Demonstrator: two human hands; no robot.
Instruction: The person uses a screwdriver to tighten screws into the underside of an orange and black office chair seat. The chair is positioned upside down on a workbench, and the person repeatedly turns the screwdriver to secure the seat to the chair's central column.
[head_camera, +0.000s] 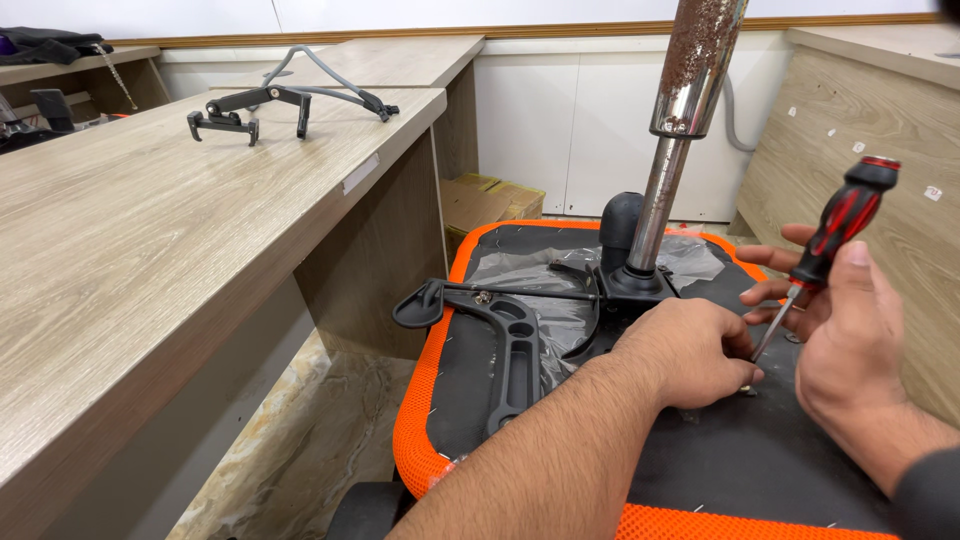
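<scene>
Screwdriver (835, 245), red-and-black handled, stood tilted in the right hand (850, 340), whose fingers were wrapped around the lower handle and shaft; its tip pointed down to the black underside of an upturned office chair seat (740, 460), near that underside's right edge. Left hand (695, 350) rested knuckles-up on the same underside, fingers curled closed just beside the screwdriver's tip; whether they pinched a small part could not be told. Orange mesh (415, 420) bordered the seat along its left and front edges. At the seat's centre rose the gas-lift column (680, 110), chromed and rust-spotted near the top, set into a black tilt mechanism (630, 285). From that mechanism a thin lever rod (520, 293) ran left to a black paddle handle (418, 308) at the seat's left edge, above a black armrest bracket (512, 360). Clear plastic film (520, 265) lay crumpled beneath these parts. On the wooden desk (150, 260) to the left, near its far edge, lay a detached black bracket (250, 110) with a grey cable (320, 70). A cardboard box (490, 200) sat on the floor behind the seat.
</scene>
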